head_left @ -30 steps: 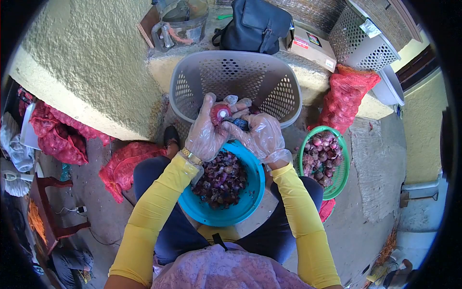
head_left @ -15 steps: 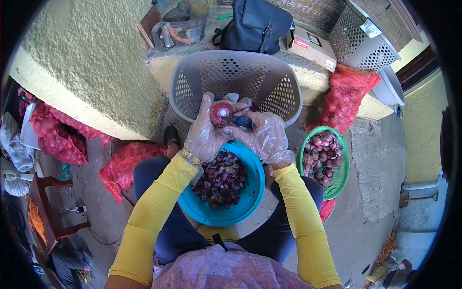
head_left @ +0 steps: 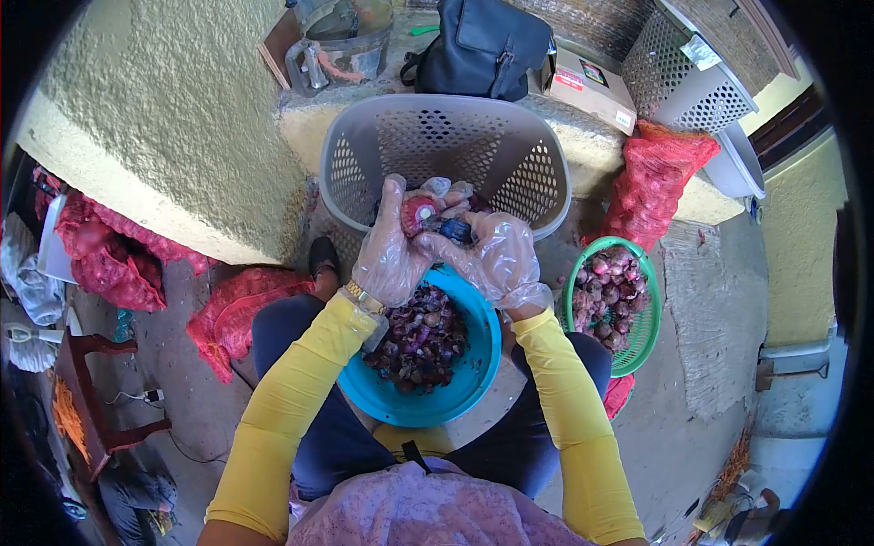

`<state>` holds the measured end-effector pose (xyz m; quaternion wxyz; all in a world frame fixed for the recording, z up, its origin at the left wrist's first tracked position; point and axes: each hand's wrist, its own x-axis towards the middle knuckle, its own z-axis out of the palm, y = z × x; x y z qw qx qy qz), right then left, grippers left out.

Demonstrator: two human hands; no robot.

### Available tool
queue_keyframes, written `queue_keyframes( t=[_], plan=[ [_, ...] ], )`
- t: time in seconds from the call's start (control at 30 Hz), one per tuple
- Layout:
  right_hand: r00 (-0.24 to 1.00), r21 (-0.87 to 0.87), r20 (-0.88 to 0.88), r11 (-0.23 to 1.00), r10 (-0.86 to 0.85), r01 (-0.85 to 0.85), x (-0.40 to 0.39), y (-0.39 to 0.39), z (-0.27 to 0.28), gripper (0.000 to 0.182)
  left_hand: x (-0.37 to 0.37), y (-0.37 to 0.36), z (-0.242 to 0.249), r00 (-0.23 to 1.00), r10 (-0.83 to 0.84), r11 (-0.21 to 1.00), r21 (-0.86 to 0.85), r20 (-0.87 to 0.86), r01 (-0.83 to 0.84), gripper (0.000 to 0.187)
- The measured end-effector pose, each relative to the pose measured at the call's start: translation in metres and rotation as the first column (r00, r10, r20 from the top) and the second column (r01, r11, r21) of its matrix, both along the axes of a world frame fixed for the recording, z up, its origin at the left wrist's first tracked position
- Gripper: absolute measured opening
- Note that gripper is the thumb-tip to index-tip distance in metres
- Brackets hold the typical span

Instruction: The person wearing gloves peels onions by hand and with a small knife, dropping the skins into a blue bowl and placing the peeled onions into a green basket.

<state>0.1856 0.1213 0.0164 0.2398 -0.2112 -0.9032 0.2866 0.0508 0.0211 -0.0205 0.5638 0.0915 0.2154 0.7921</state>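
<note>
Both hands wear clear plastic gloves and meet above the near edge of a grey perforated basket [head_left: 446, 107]. My left hand [head_left: 390, 250] holds a red onion [head_left: 418, 215] whose pale cut end faces up. In my right hand [head_left: 499, 257] is a small dark-handled tool [head_left: 455, 231], held against the onion's right side; its blade is hidden. Beneath the hands, between the knees, stands a blue basin [head_left: 487, 341] with onion skins and pieces [head_left: 419, 341] in it.
A green basket [head_left: 648, 332] of onions [head_left: 619, 296] stands at the right, near a red mesh sack [head_left: 651, 187]. More red sacks [head_left: 238, 314] lie at the left. Behind the grey basket are a black bag [head_left: 496, 50], a cardboard box [head_left: 592, 89] and a bucket [head_left: 364, 55].
The onion has turned slightly in my left hand, and its cut end looks larger. My right hand and the tool have shifted slightly.
</note>
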Motion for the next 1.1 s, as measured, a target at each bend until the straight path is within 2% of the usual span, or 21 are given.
queue_keyframes(
  t=[0.13, 0.27, 0.3, 0.37, 0.43, 0.5, 0.57, 0.63, 0.67, 0.73, 0.8, 0.83, 0.9, 0.97, 1.07, 1.1],
  plan=[
    [1.000, 0.056, 0.021, 0.998, 0.007, -0.008, 0.000, 0.000, 0.000, 0.051, 0.003, -0.001, 0.001, 0.995, 0.071, 0.996, -0.055, -0.073, -0.075, 0.067],
    [0.999, 0.075, 0.042, 0.997, -0.001, -0.002, -0.001, 0.000, -0.003, 0.049, 0.003, -0.001, 0.002, 0.996, 0.082, 0.996, -0.043, -0.042, -0.084, 0.067],
    [0.999, 0.075, 0.042, 0.997, -0.001, -0.002, -0.001, 0.000, -0.004, 0.049, 0.002, -0.001, 0.000, 0.998, 0.063, 0.998, -0.021, -0.021, -0.063, 0.066],
    [0.997, 0.088, -0.081, 0.996, 0.013, -0.006, -0.001, 0.000, -0.004, 0.048, -0.001, -0.002, 0.000, 0.999, 0.042, 0.999, 0.003, -0.001, -0.042, 0.065],
    [0.995, 0.054, -0.096, 0.998, -0.002, 0.008, -0.001, 0.001, -0.001, 0.047, -0.004, -0.003, 0.009, 0.993, -0.074, 0.996, 0.062, 0.092, 0.069, 0.061],
    [0.994, 0.021, -0.110, 1.000, -0.019, 0.021, 0.001, 0.004, 0.000, 0.047, -0.005, -0.002, 0.002, 0.996, -0.061, 0.996, 0.073, 0.060, 0.056, 0.057],
    [0.999, 0.057, -0.038, 0.998, -0.022, 0.024, 0.003, 0.006, 0.000, 0.048, -0.007, -0.002, -0.004, 0.998, -0.047, 0.995, 0.084, 0.028, 0.045, 0.054],
    [0.999, 0.073, -0.049, 0.997, -0.002, 0.006, 0.004, 0.005, -0.002, 0.050, -0.008, -0.005, -0.006, 0.994, -0.043, 0.992, 0.117, -0.103, 0.055, 0.048],
    [0.998, 0.090, -0.059, 0.996, 0.019, -0.013, 0.004, 0.004, -0.003, 0.052, -0.009, -0.006, -0.007, 0.994, -0.043, 0.992, 0.116, -0.103, 0.055, 0.048],
    [0.998, 0.141, 0.000, 0.988, 0.064, -0.063, 0.007, 0.004, -0.006, 0.053, -0.010, -0.007, -0.002, 0.995, -0.091, 0.991, 0.101, 0.028, 0.088, 0.044],
    [0.992, 0.190, 0.061, 0.975, 0.107, -0.117, 0.009, 0.005, -0.004, 0.055, -0.010, -0.007, 0.007, 0.999, -0.040, 0.998, 0.042, -0.015, 0.040, 0.044],
    [0.992, 0.152, 0.069, 0.982, 0.104, -0.113, 0.009, 0.005, 0.000, 0.055, -0.009, -0.008, 0.012, 0.998, 0.007, 1.000, -0.016, -0.059, -0.008, 0.044],
    [0.992, 0.115, 0.080, 0.988, 0.099, -0.107, 0.010, 0.004, 0.008, 0.055, -0.006, -0.009, 0.021, 1.000, -0.001, 1.000, -0.015, -0.026, 0.001, 0.044],
    [0.997, -0.005, -0.036, 0.997, 0.070, -0.071, 0.009, 0.003, 0.015, 0.050, -0.006, -0.008, 0.021, 1.000, -0.009, 1.000, -0.014, 0.007, 0.009, 0.043],
    [0.998, -0.048, -0.051, 0.998, 0.038, -0.040, 0.008, 0.009, 0.003, 0.043, -0.011, -0.004, 0.006, 0.997, -0.017, 1.000, 0.014, -0.077, 0.018, 0.043],
    [0.998, -0.048, -0.051, 0.998, 0.037, -0.040, 0.008, 0.012, -0.001, 0.043, -0.014, -0.004, 0.002, 0.997, -0.059, 0.993, 0.104, -0.045, 0.063, 0.043]
  ],
)
